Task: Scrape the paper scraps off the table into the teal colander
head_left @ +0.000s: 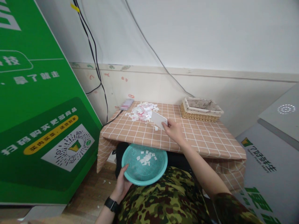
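Card, white and flat, pinched in right hand at frame centre beside paper scraps; left hand grips teal basket rim (few scraps inside), lower centre.

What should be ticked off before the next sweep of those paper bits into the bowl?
1. Left hand holds teal bowl by its rim: ok.
2. Bowl below the table edge, facing the scrap pile: ok.
3. Right hand has a grip on white card: ok.
4. Card beyond the pile: not ok, it is at the near right.
5. Card edge flat on cloth: cannot tell.
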Motion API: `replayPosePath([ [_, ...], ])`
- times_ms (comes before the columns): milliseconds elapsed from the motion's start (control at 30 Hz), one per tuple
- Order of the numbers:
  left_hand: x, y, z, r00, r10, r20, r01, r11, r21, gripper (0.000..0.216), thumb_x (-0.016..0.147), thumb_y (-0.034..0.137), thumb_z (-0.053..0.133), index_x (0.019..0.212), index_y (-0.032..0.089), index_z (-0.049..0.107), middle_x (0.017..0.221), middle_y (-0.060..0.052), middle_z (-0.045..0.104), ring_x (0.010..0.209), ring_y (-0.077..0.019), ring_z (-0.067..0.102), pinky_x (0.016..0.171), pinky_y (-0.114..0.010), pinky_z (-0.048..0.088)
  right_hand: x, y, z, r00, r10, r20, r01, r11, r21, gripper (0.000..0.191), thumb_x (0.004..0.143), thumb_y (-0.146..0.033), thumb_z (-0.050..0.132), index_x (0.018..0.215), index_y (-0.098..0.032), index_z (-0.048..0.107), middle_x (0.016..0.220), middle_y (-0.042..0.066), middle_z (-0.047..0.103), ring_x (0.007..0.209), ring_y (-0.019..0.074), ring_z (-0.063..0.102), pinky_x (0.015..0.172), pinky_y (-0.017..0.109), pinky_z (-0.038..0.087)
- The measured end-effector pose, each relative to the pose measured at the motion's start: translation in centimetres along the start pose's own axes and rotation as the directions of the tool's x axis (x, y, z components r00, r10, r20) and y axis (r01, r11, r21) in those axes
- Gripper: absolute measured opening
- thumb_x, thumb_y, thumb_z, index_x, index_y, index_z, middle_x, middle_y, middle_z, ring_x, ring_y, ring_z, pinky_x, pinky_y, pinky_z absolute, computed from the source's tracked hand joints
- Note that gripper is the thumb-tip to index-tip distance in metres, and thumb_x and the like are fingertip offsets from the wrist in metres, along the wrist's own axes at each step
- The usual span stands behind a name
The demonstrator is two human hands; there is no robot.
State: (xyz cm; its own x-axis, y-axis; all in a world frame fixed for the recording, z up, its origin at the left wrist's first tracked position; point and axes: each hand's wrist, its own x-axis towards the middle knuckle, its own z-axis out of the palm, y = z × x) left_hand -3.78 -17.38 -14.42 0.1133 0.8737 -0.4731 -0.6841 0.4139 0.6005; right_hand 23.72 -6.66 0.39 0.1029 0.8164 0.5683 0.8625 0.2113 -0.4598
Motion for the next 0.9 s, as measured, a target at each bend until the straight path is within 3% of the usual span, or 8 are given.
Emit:
replayPosePath([
  [167,0.4,0.0,-0.7,0.999,-0.025,0.022,0.026,0.999,-0.023,0.046,0.078,0.027,0.059,0.122,0.016,0.054,0.113,-0.012,0.066,0.107,-0.0297,0.059,0.093,-0.049,0.044,-0.5,1.0,0.0,0.992,0.069,-0.101,-0.082,0.988,-0.131,0.025,0.083,-0.035,0.044,0.066,-0.019,0.053,0.056,0.003,0.056,0.052,0.0152,0.050,0.052,0.026,0.026],
  [433,0.2,0.0,-0.2,1.000,-0.024,0.017,0.025,0.998,-0.057,0.049,0.078,0.025,0.057,0.126,0.015,0.051,0.114,-0.013,0.066,0.108,-0.0299,0.058,0.095,-0.048,0.043,-1.9,-0.5,1.3,1.000,0.022,-0.007,-0.023,0.987,-0.158,0.026,0.085,-0.035,0.041,0.068,-0.020,0.053,0.056,0.003,0.056,0.049,0.0147,0.048,0.051,0.026,0.024],
  [700,0.3,0.0,-0.4,1.000,-0.012,-0.004,0.011,0.999,-0.038,0.048,0.078,0.025,0.058,0.125,0.014,0.052,0.111,-0.013,0.067,0.106,-0.0301,0.059,0.093,-0.049,0.044,-2.1,-3.0,1.3,0.993,-0.064,0.096,0.069,0.996,-0.048,0.026,0.087,-0.034,0.041,0.069,-0.021,0.054,0.058,0.003,0.059,0.052,0.0151,0.051,0.052,0.026,0.027],
  [900,0.5,0.0,-0.9,0.999,-0.019,0.026,0.020,0.999,-0.038,0.047,0.078,0.026,0.058,0.123,0.015,0.054,0.112,-0.013,0.067,0.105,-0.0304,0.060,0.093,-0.050,0.044,-3.1,-3.5,1.8,1.000,0.008,0.022,-0.007,0.998,-0.060,0.026,0.087,-0.035,0.039,0.071,-0.021,0.054,0.062,0.006,0.061,0.055,0.0175,0.054,0.053,0.027,0.028],
])
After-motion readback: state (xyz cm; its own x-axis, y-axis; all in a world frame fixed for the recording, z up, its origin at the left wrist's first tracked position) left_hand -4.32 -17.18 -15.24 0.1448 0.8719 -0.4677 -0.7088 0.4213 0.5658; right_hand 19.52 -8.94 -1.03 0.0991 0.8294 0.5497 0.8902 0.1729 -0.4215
